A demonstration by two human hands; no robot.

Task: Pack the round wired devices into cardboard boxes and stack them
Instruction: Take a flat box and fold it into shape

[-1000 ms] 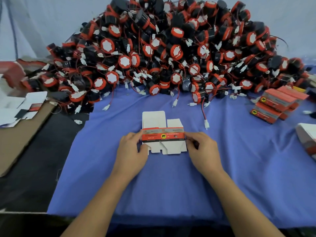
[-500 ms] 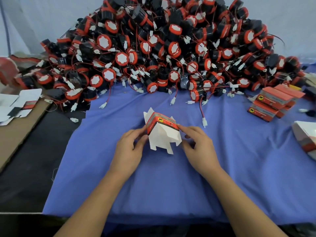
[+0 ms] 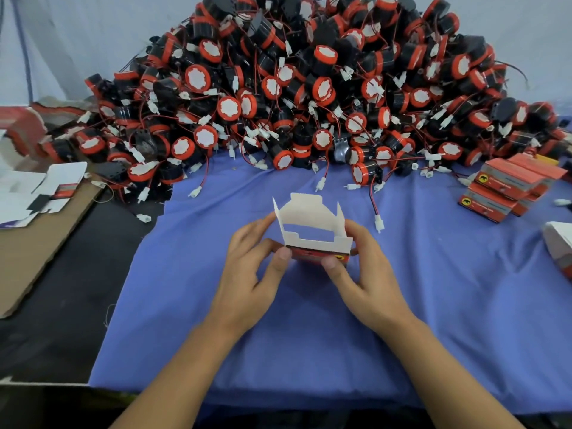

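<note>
Pinching the cardboard box squared open, left hand and right hand keep its flaps up (ready for a device)

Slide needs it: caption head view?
Left hand and right hand grip open red-banded white cardboard box before heap of round red-capped wired devices.

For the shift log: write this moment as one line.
stage: box forming | left hand: grips box | right hand: grips box | flaps: open | devices: piled behind

A purple-blue cloth covers a dark tabletop below a pale wall.
</note>
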